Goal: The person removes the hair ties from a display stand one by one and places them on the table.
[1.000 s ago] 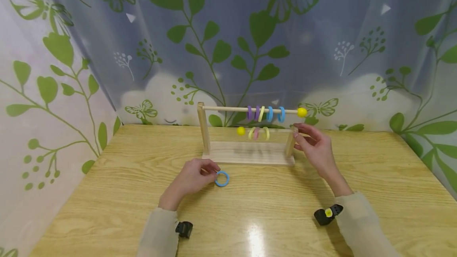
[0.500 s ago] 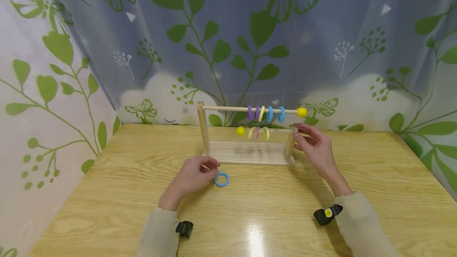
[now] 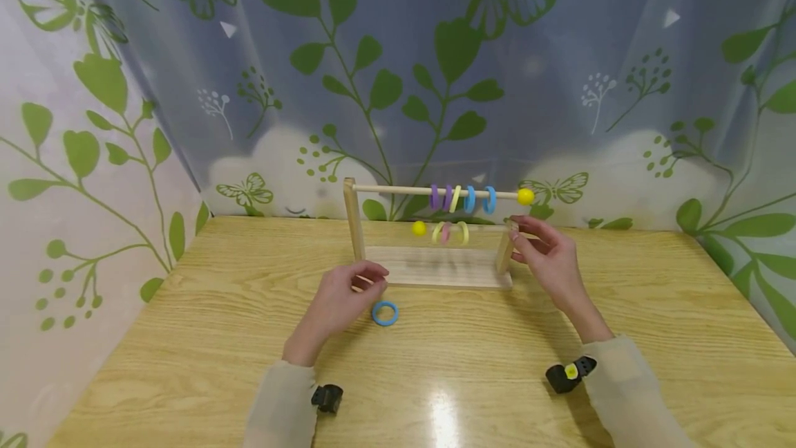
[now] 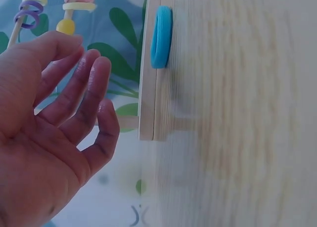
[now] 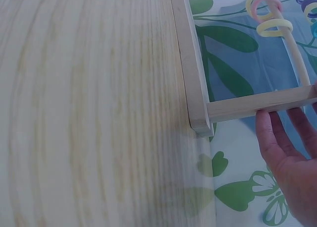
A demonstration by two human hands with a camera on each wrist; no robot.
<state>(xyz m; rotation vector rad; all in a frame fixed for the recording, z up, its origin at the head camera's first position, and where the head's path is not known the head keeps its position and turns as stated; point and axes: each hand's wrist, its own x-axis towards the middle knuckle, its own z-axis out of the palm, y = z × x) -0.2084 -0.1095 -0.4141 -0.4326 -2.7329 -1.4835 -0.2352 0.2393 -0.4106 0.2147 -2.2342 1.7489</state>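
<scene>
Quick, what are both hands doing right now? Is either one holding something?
Left hand: open, holding nothing, near the blue ring.
Right hand: holding the wooden post.

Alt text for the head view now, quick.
A person's right hand grips the shorter post of a wooden rack while the empty left hand hovers near a loose blue ring on the table. Five rings hang on the upper rod, three on the lower rod.

Loose ring (image 4: pixel 165 38) on table (image 3: pixel 460 365), before the rack (image 3: pixel 441 269)
</scene>
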